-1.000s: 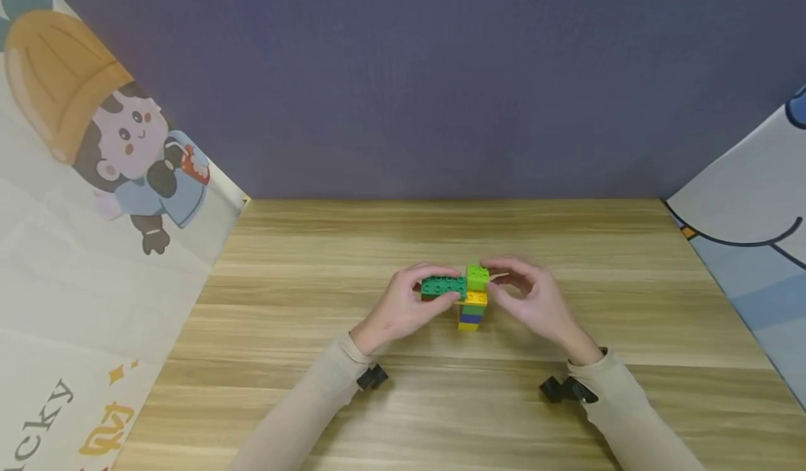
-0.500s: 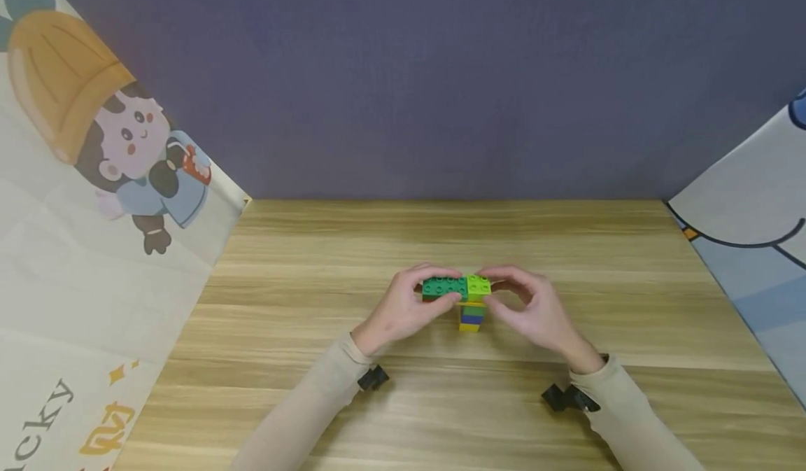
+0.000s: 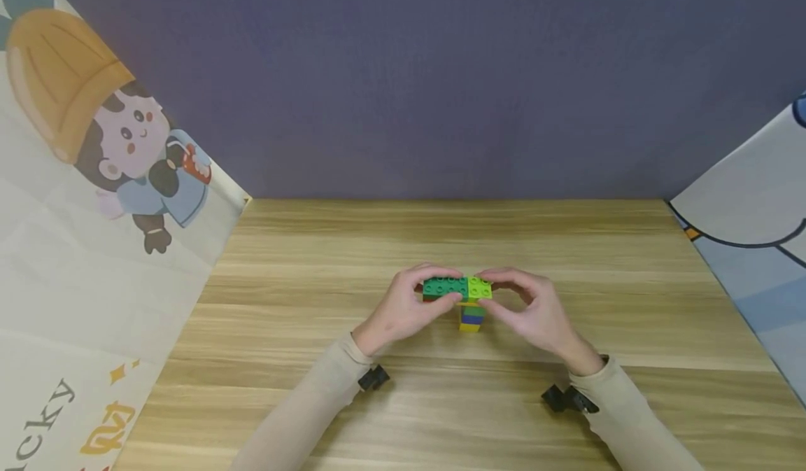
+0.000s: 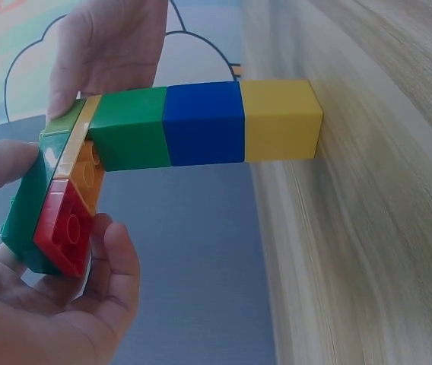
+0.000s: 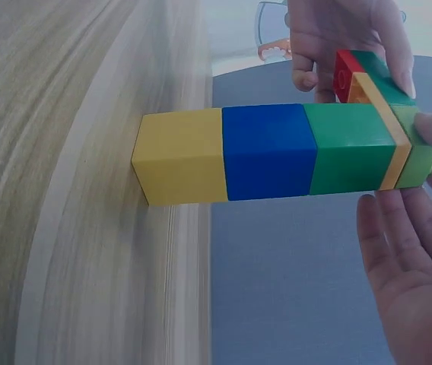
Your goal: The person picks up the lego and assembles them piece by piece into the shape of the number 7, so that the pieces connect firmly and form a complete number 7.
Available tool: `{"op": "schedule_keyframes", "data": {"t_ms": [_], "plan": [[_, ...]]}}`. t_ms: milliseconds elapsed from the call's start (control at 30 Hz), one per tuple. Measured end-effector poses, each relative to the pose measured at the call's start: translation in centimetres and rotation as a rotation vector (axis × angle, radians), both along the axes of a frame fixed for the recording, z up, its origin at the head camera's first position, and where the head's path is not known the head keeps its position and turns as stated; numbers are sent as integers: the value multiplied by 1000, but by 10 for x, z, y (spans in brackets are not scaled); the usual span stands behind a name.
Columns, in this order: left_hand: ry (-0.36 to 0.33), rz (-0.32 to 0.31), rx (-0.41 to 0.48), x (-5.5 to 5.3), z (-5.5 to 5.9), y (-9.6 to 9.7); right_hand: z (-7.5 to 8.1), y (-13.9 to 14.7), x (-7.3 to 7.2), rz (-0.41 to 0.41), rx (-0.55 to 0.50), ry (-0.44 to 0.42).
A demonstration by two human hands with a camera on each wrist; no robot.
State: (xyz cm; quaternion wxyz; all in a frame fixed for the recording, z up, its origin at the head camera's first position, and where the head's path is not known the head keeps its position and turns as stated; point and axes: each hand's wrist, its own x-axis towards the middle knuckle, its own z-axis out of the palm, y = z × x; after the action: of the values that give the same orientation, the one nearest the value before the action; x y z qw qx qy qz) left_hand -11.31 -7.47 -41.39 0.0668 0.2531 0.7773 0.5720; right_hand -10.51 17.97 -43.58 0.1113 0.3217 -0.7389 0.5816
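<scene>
A column of toy building bricks stands on the wooden table: a yellow brick (image 4: 281, 122) at the bottom, then a blue brick (image 4: 204, 124) and a green brick (image 4: 130, 129). Across its top lies a thin orange plate (image 5: 384, 129) that juts out to the left, with a red piece (image 4: 62, 228) beside it. My left hand (image 3: 398, 311) grips the long dark green brick (image 3: 444, 288) above these between thumb and fingers. Next to that brick, flush with its end, sits a lime green brick (image 3: 480, 288) over the column. My right hand (image 3: 536, 310) pinches the lime brick.
The wood-grain table (image 3: 302, 247) spreads out around the bricks. A dark blue-grey panel (image 3: 403, 86) rises behind it. Printed cartoon panels flank it, left (image 3: 57, 261) and right (image 3: 755, 205). Small black wrist cameras are strapped at the left (image 3: 374, 378) and right (image 3: 569, 398) sleeves.
The lime brick has come down from a raised, rearward spot onto the plate, level with the dark green brick. My right hand moved with it; my left hand kept its place.
</scene>
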Motion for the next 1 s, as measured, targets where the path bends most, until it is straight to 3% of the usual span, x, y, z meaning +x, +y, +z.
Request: {"op": "schedule_keyframes", "data": {"t_ms": [333, 600, 767, 900, 1000], "plan": [[-11, -15, 21, -1, -1, 1, 2, 1, 0, -65, 82, 77], [77, 6, -52, 0, -1, 1, -4, 1, 1, -87, 96, 140], [228, 33, -170, 2, 1, 1, -10, 2, 1, -98, 85, 134], [420, 74, -267, 2, 4, 0, -14, 2, 0, -104, 83, 113], [572, 108, -293, 1, 4, -3, -17, 2, 0, -106, 76, 122]]}}
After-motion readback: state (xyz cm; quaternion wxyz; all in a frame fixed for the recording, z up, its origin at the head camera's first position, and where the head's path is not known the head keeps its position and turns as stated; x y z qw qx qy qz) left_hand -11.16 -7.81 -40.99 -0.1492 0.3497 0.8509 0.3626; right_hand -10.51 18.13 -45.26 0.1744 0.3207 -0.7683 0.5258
